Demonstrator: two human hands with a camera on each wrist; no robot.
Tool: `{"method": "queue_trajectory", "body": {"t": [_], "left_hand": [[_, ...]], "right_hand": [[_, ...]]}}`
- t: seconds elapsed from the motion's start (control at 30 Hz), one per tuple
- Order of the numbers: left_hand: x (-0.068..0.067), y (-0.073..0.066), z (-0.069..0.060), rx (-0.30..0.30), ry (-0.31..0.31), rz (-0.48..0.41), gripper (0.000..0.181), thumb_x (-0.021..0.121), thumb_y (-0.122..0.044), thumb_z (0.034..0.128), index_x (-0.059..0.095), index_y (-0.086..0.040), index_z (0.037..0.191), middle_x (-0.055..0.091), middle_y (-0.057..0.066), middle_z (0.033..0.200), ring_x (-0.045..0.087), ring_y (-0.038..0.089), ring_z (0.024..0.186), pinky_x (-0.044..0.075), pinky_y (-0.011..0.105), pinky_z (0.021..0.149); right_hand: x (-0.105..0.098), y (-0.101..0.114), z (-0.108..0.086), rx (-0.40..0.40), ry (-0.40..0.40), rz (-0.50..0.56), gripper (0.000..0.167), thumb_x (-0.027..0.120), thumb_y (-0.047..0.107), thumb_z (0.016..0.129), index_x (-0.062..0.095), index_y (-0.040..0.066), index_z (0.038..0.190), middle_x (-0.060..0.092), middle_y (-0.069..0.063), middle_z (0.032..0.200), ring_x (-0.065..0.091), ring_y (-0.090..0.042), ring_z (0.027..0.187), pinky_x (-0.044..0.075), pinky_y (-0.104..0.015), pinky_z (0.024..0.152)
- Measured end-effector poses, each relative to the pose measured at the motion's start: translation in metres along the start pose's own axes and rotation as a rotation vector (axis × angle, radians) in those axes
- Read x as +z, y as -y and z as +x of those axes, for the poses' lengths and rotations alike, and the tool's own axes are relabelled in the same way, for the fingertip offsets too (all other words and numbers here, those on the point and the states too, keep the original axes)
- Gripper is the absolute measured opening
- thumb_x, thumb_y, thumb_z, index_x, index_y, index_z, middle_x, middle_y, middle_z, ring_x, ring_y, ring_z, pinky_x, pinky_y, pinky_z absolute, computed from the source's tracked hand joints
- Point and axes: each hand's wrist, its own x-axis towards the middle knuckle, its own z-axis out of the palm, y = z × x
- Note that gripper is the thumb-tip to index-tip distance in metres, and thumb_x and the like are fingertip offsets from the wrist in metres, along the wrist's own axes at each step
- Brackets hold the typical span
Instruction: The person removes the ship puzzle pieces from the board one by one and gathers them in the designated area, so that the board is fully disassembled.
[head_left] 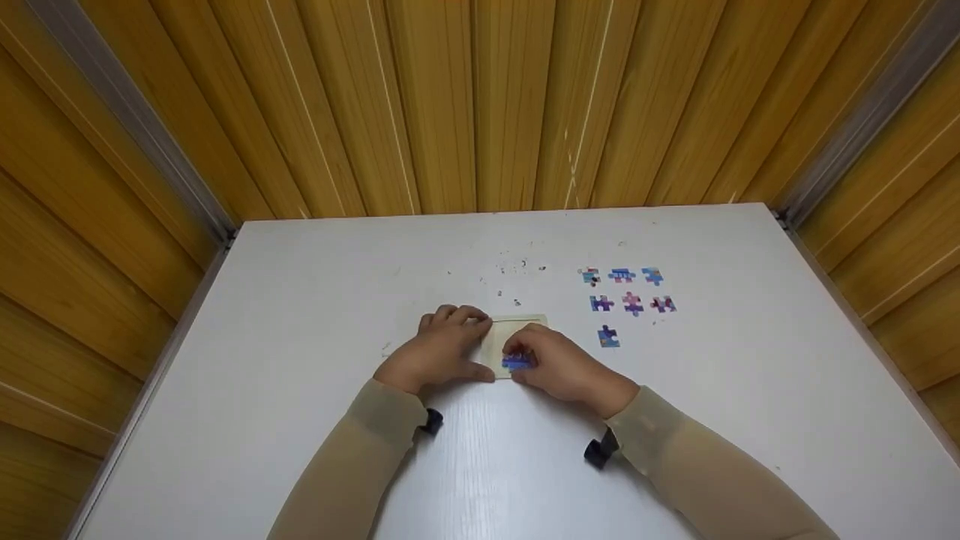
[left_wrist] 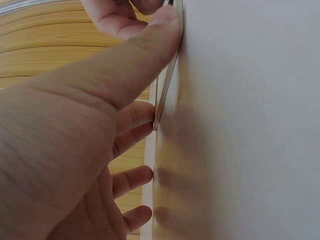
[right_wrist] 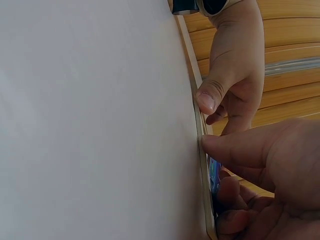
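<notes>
A shallow pale wooden puzzle tray (head_left: 493,346) lies on the white table in front of me. My left hand (head_left: 442,351) holds its left side, thumb at the near edge and index finger by the far left corner; the other fingers are spread on the table. Over the tray's right part, my right hand (head_left: 562,367) has its curled fingers on a blue and purple jigsaw piece (head_left: 516,362). In the right wrist view, the right thumb (right_wrist: 217,145) touches the tray's near edge, beside a sliver of the blue piece (right_wrist: 214,175). The fingers partly hide that piece.
Several loose jigsaw pieces lie to the right: an upper row (head_left: 622,276), a second row (head_left: 632,303) and a single piece (head_left: 608,337) below. Small dark specks mark the tabletop (head_left: 337,300) beyond the tray. Wooden-slat walls (head_left: 480,105) stand behind and at both sides.
</notes>
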Motion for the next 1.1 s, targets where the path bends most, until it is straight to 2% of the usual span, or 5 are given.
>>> {"method": "queue_trajectory", "body": {"t": [0.23, 0.7, 0.93, 1.1], "left_hand": [[-0.0007, -0.0001, 0.0003, 0.0, -0.003, 0.007, 0.095, 0.089, -0.059, 0.0938, 0.051, -0.02, 0.172, 0.046, 0.002, 0.177, 0.036, 0.035, 0.166, 0.028, 0.061, 0.136], [-0.002, -0.0005, 0.0, 0.0, 0.005, 0.001, 0.096, 0.089, -0.058, 0.0935, 0.05, -0.019, 0.172, 0.046, 0.001, 0.176, 0.034, 0.035, 0.167, 0.025, 0.061, 0.138], [0.0, 0.0009, 0.0005, 0.007, 0.0, 0.007, 0.094, 0.088, -0.059, 0.0941, 0.051, -0.02, 0.172, 0.046, 0.001, 0.176, 0.035, 0.035, 0.166, 0.027, 0.061, 0.137], [0.001, 0.0003, -0.0008, 0.01, -0.003, 0.01, 0.094, 0.088, -0.059, 0.0945, 0.051, -0.021, 0.172, 0.045, 0.002, 0.177, 0.035, 0.035, 0.166, 0.027, 0.06, 0.137]], "right_hand": [[0.0006, -0.0001, 0.0016, 0.017, 0.006, 0.002, 0.029, 0.083, 0.008, 0.101, 0.072, 0.013, 0.127, 0.072, -0.006, 0.129, 0.064, -0.023, 0.12, 0.053, -0.051, 0.114], [0.0008, -0.0022, 0.0025, 0.013, 0.008, 0.028, 0.026, 0.082, 0.007, 0.1, 0.074, 0.015, 0.124, 0.074, -0.004, 0.126, 0.065, -0.021, 0.117, 0.054, -0.049, 0.11], [0.0005, -0.0032, 0.0018, 0.015, 0.009, 0.045, 0.03, 0.083, 0.008, 0.101, 0.074, 0.014, 0.129, 0.075, -0.004, 0.131, 0.066, -0.021, 0.119, 0.055, -0.049, 0.111], [0.0007, -0.0048, 0.0016, 0.041, 0.003, 0.071, 0.033, 0.085, 0.01, 0.099, 0.075, 0.013, 0.131, 0.077, -0.005, 0.128, 0.066, -0.021, 0.114, 0.055, -0.046, 0.105]]}}
